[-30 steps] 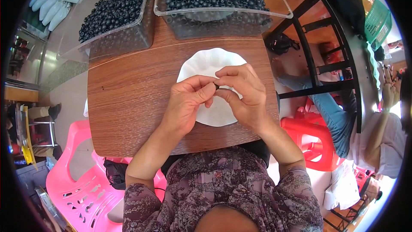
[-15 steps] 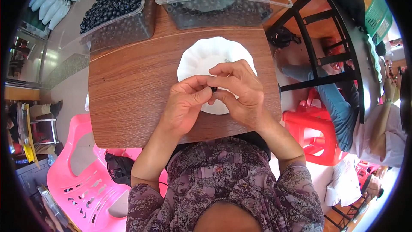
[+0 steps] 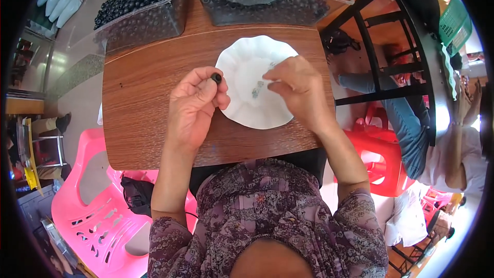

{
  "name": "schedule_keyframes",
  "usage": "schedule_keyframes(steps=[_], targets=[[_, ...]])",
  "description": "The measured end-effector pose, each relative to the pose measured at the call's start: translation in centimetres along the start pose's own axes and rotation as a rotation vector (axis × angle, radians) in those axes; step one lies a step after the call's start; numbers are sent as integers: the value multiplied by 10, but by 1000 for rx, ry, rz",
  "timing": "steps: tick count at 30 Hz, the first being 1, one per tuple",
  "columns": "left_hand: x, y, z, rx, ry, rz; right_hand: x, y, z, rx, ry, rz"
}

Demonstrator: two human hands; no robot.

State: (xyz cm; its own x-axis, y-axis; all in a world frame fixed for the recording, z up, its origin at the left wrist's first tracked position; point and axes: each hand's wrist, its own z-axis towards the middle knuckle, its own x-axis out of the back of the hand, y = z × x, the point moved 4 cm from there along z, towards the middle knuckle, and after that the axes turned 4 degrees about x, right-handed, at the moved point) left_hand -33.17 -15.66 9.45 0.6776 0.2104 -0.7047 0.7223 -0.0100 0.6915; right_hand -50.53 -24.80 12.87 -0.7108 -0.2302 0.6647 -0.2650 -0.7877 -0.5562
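My left hand (image 3: pixel 193 98) is raised beside the plate's left edge. It pinches a small black ring-shaped piece (image 3: pixel 216 77) between thumb and forefinger, the hole facing up. Over the right part of the white fluted plate (image 3: pixel 234 110) hovers my right hand (image 3: pixel 303 90), slightly blurred. Its fingers are bent, with a gap between thumb and forefinger and nothing visible there. A few tiny greenish-grey bits (image 3: pixel 257 90) lie or are marked on the plate; which, I cannot make out.
Two clear plastic bins, the left bin (image 3: pixel 177 7) and the right bin (image 3: pixel 262 15), hold many black pieces at the table's far edge. A pink chair (image 3: pixel 77 201) stands left of the wooden table (image 3: pixel 139 108). Red stools (image 3: pixel 373 159) and a seated person (image 3: pixel 411 118) are on the right.
My hands were together over the plate's near edge around the black piece. They have parted: the left moved left with the piece, the right moved right over the plate.
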Motion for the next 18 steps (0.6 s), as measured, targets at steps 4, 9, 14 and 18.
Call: schedule_keyframes(steps=[4,9,14,18], targets=[[7,-9,-4,55,14,-29,-29,2,-14,86,-175,-278],[9,-11,-6,79,28,-35,-18,3,-11,63,-75,-298],[12,-14,-5,79,-8,-85,-25,-3,-19,95,-210,-297],[15,-12,-7,59,1,-84,-12,10,-11,-37,-20,-207]])
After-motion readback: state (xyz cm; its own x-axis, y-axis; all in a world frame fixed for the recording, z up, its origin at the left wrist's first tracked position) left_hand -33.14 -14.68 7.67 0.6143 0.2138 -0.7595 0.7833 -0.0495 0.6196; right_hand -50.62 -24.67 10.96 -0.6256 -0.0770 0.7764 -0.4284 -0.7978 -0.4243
